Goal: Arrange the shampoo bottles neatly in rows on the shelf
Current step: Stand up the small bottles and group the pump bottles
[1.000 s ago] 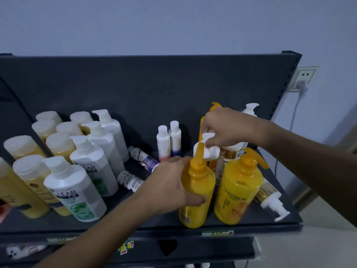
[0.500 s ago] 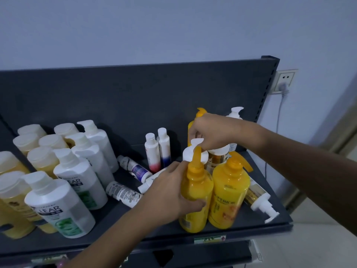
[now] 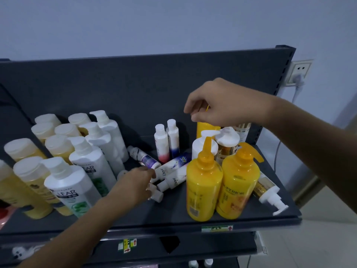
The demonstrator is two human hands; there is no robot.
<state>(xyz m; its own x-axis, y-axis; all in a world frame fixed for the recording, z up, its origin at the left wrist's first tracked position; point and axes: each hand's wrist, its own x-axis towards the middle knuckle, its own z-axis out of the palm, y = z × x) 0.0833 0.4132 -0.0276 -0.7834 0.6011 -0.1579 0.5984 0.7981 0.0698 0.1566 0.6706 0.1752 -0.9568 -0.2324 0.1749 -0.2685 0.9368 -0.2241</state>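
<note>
Two yellow pump bottles (image 3: 203, 182) (image 3: 239, 186) stand side by side at the front right of the dark shelf (image 3: 173, 215). Behind them are a white pump bottle (image 3: 204, 146), a gold one (image 3: 227, 149) and a rear yellow bottle (image 3: 204, 128). My right hand (image 3: 224, 105) is raised over that rear bottle, fingers curled round its yellow pump head, which is mostly hidden. My left hand (image 3: 135, 182) reaches over small Dove bottles (image 3: 170, 171) lying in the middle, thumb and fingers apart, nothing plainly held.
Rows of white Clear bottles (image 3: 69, 188) and pale yellow capped bottles (image 3: 29, 175) fill the left side. Two small bottles (image 3: 167, 144) stand at the back centre. A gold pump bottle (image 3: 268, 192) lies at the right edge. A wall socket (image 3: 299, 72) is behind.
My left hand let go of the front yellow bottle and moved left to the lying small bottles. My right hand rose from the white pump up to the rear yellow bottle's pump.
</note>
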